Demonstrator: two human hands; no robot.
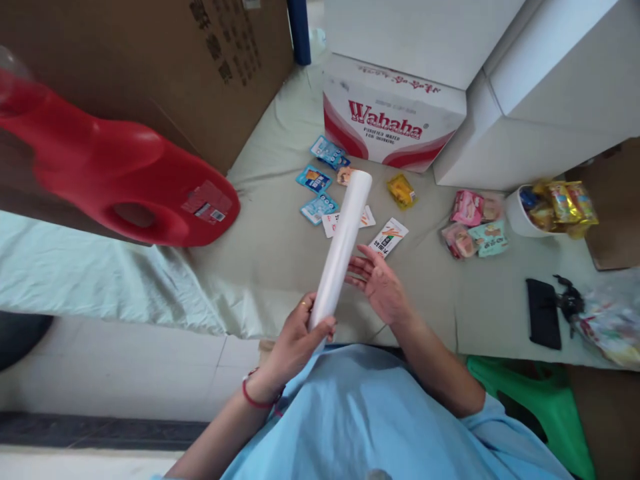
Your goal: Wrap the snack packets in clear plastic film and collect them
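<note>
A white roll of thin plastic film or bags (343, 250) slants up and away from my body. My left hand (300, 337) is wrapped round its lower end. Just right of the roll, my right hand (377, 283) has its fingers spread, and whether a fingertip touches the roll I cannot tell. Beyond the hands lie white snack packets (387, 238), partly behind the roll, several blue snack packets (314, 179), and a yellow packet (401, 191).
A red jug (135, 173) stands at the left before a brown carton (165, 60). At the back is a Wahaha box (390, 120). On the right are pink and green packets (475, 223), a white tub (520, 217) of snacks, a black phone (543, 313) and a plastic bag (613, 317).
</note>
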